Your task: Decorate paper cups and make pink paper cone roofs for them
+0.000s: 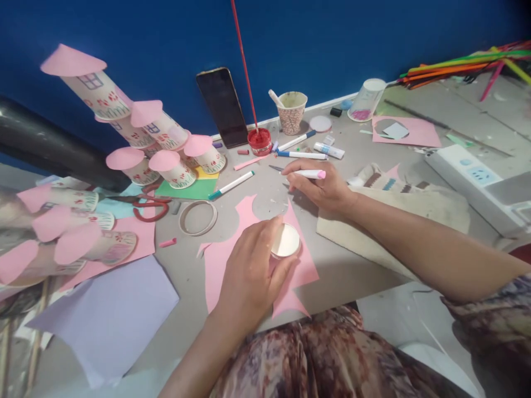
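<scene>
Left hand [249, 271] clasps a small paper cup [286, 241] from above, fingers wrapped round its wall. The cup stands mouth-down w/ white base up on a pink paper sheet [219, 260], near the table's [186, 271] front edge, approx mid-width. Right hand [323, 190] grips a pink-capped marker [309, 173] btwn thumb and fingers, held almost level w/ the cap end pointing right. That hand sits just beyond the sheet's far edge, apart from the cup. Can't tell if the marker's other end is bare. The sheet has a round hole [269, 205] cut from its far part, just behind the cup. Step in hand, by my read: cup placed as a template on the pink sheet, pen not yet at it, and no outline shows round the rim. Next move calls for the cup pressed flat so it can't slip, the marker tip brought against the rim, and uncut paper all round. Nearby: red-handled scissors [151, 205] and a tape ring [198, 217] to the left, a teal marker [231, 185], a red paint pot [259, 141] and a phone [222, 106] toward the back edge, and cup houses w/ pink cone roofs [166, 166] at back left.
</scene>
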Tool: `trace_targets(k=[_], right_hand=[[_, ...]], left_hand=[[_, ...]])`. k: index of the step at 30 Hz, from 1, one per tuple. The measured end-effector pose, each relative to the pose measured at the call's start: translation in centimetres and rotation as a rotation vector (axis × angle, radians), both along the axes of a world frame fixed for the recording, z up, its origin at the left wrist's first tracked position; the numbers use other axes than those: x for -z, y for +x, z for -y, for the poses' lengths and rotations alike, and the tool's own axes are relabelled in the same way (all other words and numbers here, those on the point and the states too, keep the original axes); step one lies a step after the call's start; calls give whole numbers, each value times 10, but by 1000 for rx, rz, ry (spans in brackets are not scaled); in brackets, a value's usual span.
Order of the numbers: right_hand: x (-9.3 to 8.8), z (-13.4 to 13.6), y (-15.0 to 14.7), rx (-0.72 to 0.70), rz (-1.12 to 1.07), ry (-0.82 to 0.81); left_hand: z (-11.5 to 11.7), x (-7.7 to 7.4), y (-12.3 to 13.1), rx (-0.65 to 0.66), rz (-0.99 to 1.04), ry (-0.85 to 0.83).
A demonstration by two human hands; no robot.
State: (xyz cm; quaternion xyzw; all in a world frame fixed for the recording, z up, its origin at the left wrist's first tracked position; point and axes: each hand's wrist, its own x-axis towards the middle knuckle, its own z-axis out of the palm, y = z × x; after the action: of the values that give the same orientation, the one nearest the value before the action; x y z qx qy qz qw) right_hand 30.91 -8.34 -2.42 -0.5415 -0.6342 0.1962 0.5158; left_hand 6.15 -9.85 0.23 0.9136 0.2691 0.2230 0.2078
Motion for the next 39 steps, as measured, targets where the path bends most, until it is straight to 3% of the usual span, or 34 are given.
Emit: trace_targets(k=[4, 9, 16, 24, 34, 39], right_hand=[[0, -2, 3, -14, -19, -10], [-4, 3, 2, -49, 12, -24], [-31, 26, -15, -335, 189, 19], [-27, 31, -28, -554, 426, 97], [-24, 31, -25, -445, 481, 53], [-15, 28, -35, -388, 493, 110]], left_hand=[[1, 4, -8, -55, 34, -91], [10, 8, -33, -255, 111, -132], [30, 14, -45, 80, 170, -154], [35, 18, -44, 135, -38, -115], [36, 22, -47, 96, 18, -251], [29, 18, -42, -170, 262, -264]])
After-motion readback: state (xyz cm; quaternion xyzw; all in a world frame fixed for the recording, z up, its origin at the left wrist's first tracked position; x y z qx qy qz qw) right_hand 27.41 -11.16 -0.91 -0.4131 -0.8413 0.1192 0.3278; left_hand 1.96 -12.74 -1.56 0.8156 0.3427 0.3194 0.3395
